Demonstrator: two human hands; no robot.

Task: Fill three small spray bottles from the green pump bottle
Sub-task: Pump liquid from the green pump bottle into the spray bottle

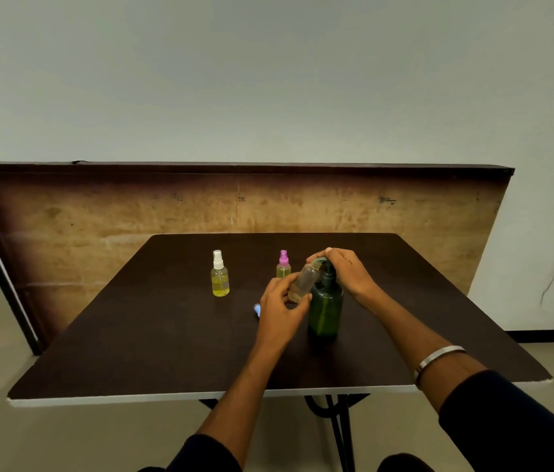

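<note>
Here, item by item, from the fingers outward.

Left hand (280, 310): fingers and thumb curled round the lower half of an uncapped clear spray bottle (304, 281), holding it off the table and tilted, neck up and to the right. A little yellowish liquid sits at its base.

Right hand (343, 269): laid over the pump head of the green pump bottle (326, 310), fingers bent down across the top, thumb side toward the clear bottle. The spout is mostly hidden under the fingers; the clear bottle's open neck lies just beside it, at the fingertips.

Green pump bottle: upright on the dark brown table (153, 335), right of centre, dark pump collar showing below the hand.

Blue spray cap (257, 310): lying on the table just left of the left hand, partly hidden behind it.

Pink-capped spray bottle (283, 264): upright, behind the left hand, yellow liquid inside, cap on.

White-capped spray bottle (220, 274): upright, well to the left of the others, roughly half full of yellow liquid, cap on.

Metal bangle (439, 357): on the right forearm, above a dark sleeve (507, 424).

Folded table top (234, 202): worn, tan, stood on edge against the pale wall (268, 80) behind the table.
</note>
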